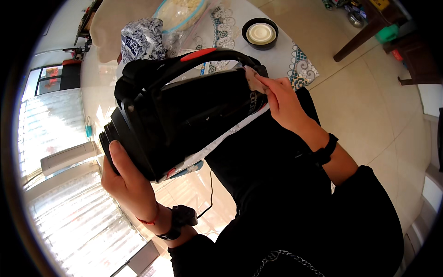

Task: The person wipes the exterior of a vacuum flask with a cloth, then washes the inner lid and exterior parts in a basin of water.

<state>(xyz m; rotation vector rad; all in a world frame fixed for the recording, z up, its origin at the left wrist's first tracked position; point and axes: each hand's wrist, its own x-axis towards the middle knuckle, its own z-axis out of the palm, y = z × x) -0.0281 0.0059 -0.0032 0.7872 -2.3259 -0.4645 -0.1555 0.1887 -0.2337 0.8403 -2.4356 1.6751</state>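
A large black vacuum flask [203, 108] with a carrying handle [198, 56], marked by a red strip, lies tilted across in front of me. Its ribbed, threaded mouth end points to the lower left. My left hand [129, 184] is wrapped round that end, thumb on top. At the other end, my right hand [288, 104] pinches a pale, thin cloth [254, 81] against the flask's base. The flask's underside and most of my left fingers are hidden.
Beyond the flask stands a table with a patterned cover [302, 69]. On it are a round black lid with a cream centre [260, 34], a crumpled black-and-white patterned bag [143, 39] and a blue-rimmed container [182, 14]. Dark wooden furniture [355, 41] stands at the right.
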